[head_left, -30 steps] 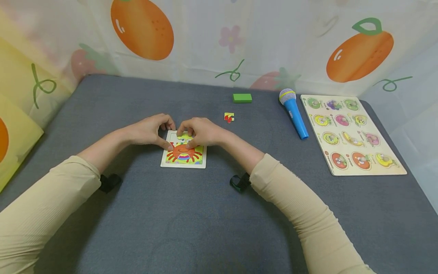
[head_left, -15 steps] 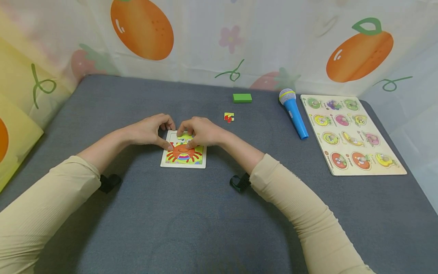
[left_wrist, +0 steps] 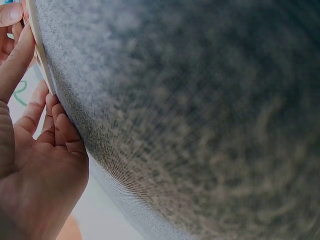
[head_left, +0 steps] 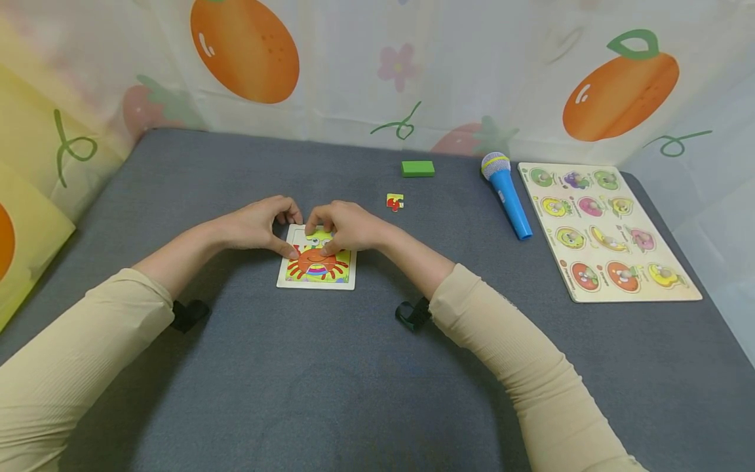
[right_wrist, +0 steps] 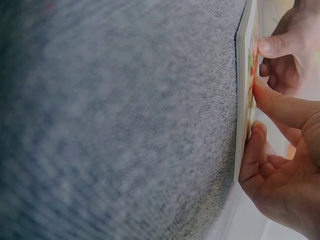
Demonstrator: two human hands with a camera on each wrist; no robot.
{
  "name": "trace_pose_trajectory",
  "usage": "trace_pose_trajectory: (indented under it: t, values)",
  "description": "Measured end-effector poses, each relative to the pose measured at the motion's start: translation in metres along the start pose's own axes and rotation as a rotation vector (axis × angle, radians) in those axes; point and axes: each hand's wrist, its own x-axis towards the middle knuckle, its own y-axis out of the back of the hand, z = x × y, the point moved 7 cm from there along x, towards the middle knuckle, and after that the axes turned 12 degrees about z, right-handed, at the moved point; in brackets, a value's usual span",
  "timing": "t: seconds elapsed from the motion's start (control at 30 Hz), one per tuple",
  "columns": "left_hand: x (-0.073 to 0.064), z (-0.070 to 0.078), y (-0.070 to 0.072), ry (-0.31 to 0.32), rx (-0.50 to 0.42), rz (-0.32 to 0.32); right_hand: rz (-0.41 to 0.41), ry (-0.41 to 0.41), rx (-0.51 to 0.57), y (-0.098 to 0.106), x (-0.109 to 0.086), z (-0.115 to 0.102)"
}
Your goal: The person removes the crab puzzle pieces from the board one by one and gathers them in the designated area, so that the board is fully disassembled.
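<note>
A small crab jigsaw puzzle (head_left: pixel 316 265) lies in a pale frame on the grey table. My left hand (head_left: pixel 253 223) holds its left side, thumb on the picture and fingers by the upper left corner; in the left wrist view those fingers (left_wrist: pixel 62 125) meet the board's edge. My right hand (head_left: pixel 350 226) curls over the upper right part, pinching a puzzle piece with eyes (head_left: pixel 318 241) between thumb and fingers. The right wrist view shows the puzzle board (right_wrist: pixel 243 100) edge-on. At the puzzle's upper left, a pale bare patch shows. A loose red and yellow puzzle piece (head_left: pixel 394 202) lies apart.
Behind the loose piece lies a green block (head_left: pixel 417 169). A blue toy microphone (head_left: pixel 510 200) lies to the right, beside a large fruit puzzle board (head_left: pixel 607 233). A fruit-print curtain (head_left: pixel 354 72) hangs along the table's back edge.
</note>
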Motion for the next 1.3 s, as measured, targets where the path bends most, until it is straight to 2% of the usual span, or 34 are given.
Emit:
trace_pose_trajectory:
  t: [0.77, 1.13, 1.3]
  values:
    - [-0.0005, 0.0012, 0.0000, 0.004, -0.003, -0.004, 0.020, -0.003, 0.029, 0.0008, -0.0007, 0.0006]
    - [-0.0007, 0.0021, -0.0003, -0.003, -0.011, -0.015, 0.033, -0.045, 0.017, 0.0015, 0.0003, 0.0022]
    - [0.0020, 0.0059, -0.0020, -0.023, 0.036, -0.004, 0.045, -0.063, 0.018, 0.0018, -0.0004, 0.0031]
